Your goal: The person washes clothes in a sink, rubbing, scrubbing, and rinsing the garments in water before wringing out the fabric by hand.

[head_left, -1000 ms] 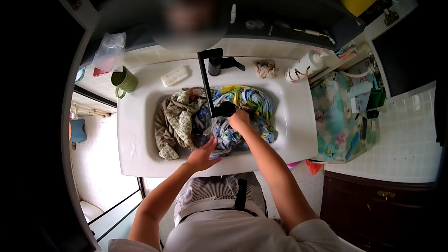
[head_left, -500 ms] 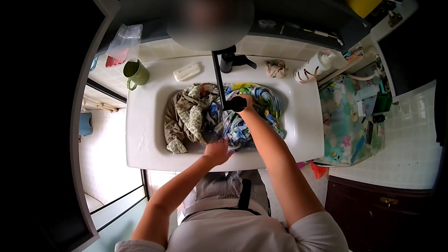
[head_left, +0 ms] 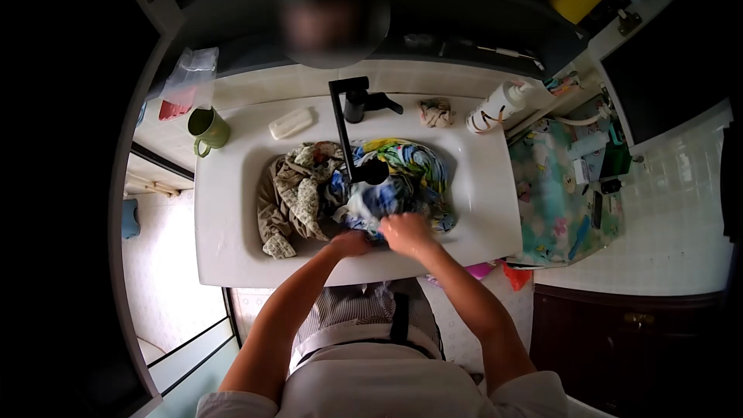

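Note:
A wet bundle of blue, green and yellow patterned cloth [head_left: 422, 166] fills the right side of the white sink [head_left: 484, 186]. My right hand [head_left: 408, 234] is closed on a blue-and-white part of it near the front wall, slightly blurred. Close by on the left, my left hand [head_left: 352, 244] reaches over the front rim at the cloth's lower edge; its fingers are mostly hidden. A brown garment with a pale floral pattern [head_left: 298, 193] lies bunched in the sink's left side. The black faucet [head_left: 346, 131] hangs its spout over the middle of the laundry.
A bar of soap [head_left: 292, 123], a small crumpled cloth [head_left: 437, 113] and a white pump bottle [head_left: 495, 107] stand along the back ledge. A green mug [head_left: 207, 131] sits at the left corner. At right is a counter with a patterned cover [head_left: 542, 209].
My right hand has come from under the spout back toward the front rim, drawing blue-and-white cloth with it. My left hand stays near the front edge. The whole view has shifted slightly.

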The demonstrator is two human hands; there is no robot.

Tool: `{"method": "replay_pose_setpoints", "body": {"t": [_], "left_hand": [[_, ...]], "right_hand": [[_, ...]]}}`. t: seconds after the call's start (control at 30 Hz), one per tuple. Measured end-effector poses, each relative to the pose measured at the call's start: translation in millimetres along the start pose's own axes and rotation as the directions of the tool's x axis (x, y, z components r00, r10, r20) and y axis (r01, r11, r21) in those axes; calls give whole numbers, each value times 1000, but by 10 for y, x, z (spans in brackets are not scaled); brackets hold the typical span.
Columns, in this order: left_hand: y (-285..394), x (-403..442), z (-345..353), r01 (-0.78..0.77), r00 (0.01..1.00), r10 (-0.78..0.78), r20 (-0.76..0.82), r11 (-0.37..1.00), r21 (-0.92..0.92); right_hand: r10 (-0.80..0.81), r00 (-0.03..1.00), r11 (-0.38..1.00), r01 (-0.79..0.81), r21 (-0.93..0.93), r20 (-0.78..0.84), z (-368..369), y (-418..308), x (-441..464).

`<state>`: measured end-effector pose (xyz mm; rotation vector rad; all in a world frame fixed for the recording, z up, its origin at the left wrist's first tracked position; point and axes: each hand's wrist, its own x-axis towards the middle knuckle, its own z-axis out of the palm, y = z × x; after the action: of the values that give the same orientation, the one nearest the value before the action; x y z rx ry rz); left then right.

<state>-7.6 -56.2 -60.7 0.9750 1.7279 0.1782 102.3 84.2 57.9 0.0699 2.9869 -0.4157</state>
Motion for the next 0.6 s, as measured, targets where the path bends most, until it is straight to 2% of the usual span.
{"method": "replay_pose_setpoints", "body": {"t": [0.03,0.1,0.13,0.2,0.23,0.3,0.33,0.43,0.47,0.5,0.53,0.57,0.6], "left_hand": [[-86,39,83,-89,988,94,-121,995,50],[-281,83,274,-241,897,287,-338,955,171],[-307,42,232,-334,825,446,-347,880,336],[91,-613,-73,-61,963,114,-245,975,213],[290,-960,-241,94,982,-64,-179,982,164],[537,-1335,-393,102,945,-54,-322,986,133],[617,-1386,-425,101,919,-48,-391,988,117],[830,-1234,-536,32,758,8,-652,998,49],[872,-1105,-557,-22,676,38,-736,999,31],[864,-902,-551,-80,585,62,-809,997,18],[790,-642,-517,-164,377,211,-902,974,159],[833,-521,-522,-117,320,202,-926,978,173],[808,-383,-495,-143,275,185,-944,978,150]], "right_hand": [[-27,999,999,28,35,-19,13,-74,-118],[-52,999,998,53,31,-10,11,-239,-285],[-71,998,997,71,19,-3,78,-278,-326],[-95,995,994,95,58,-3,224,-313,-347],[-67,998,995,65,75,13,267,-340,-313],[-12,999,994,6,113,51,369,-419,-246],[-45,996,980,59,190,-78,525,-413,-217],[-4,981,973,49,225,-194,697,-444,-118],[44,994,954,-11,301,-102,682,-455,-100],[57,994,927,-19,375,-88,659,-440,-114],[68,995,894,-29,446,-73,563,-428,-132],[77,995,857,-37,514,-57,497,-385,-131],[191,980,758,-184,626,56,552,-256,-87]]}}
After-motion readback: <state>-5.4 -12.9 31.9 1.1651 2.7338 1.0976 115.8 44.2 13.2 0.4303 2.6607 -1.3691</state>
